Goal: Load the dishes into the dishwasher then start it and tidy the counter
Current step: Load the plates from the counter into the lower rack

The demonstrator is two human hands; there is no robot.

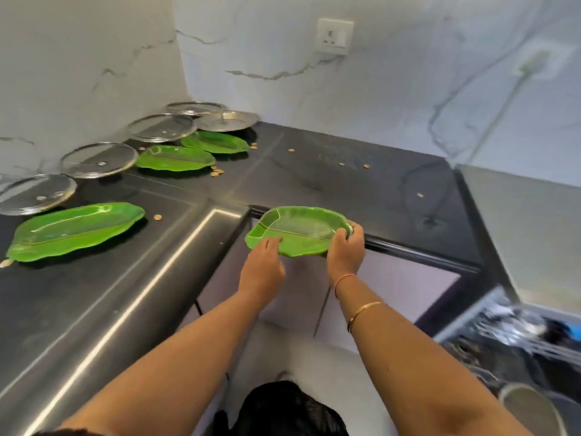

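A green leaf-shaped plate [298, 229] hangs in the air just off the inner corner of the dark counter [330, 180]. My right hand [344, 251] grips its right end, fingers curled over the rim. My left hand [262, 267] touches its near-left edge with fairly straight fingers. Three more green leaf plates lie on the counter: one at the left [72, 231], one further back [174, 157], one behind it [217, 141]. The open dishwasher rack [515, 335] shows at the lower right, blurred, with dishes in it.
Several glass lids [99, 158] and a steel plate [227, 120] line the back-left wall. Small crumbs or seeds [217, 172] are scattered over the counter. A wall socket [334, 36] sits above. A black bag [289, 410] is on the floor below my arms.
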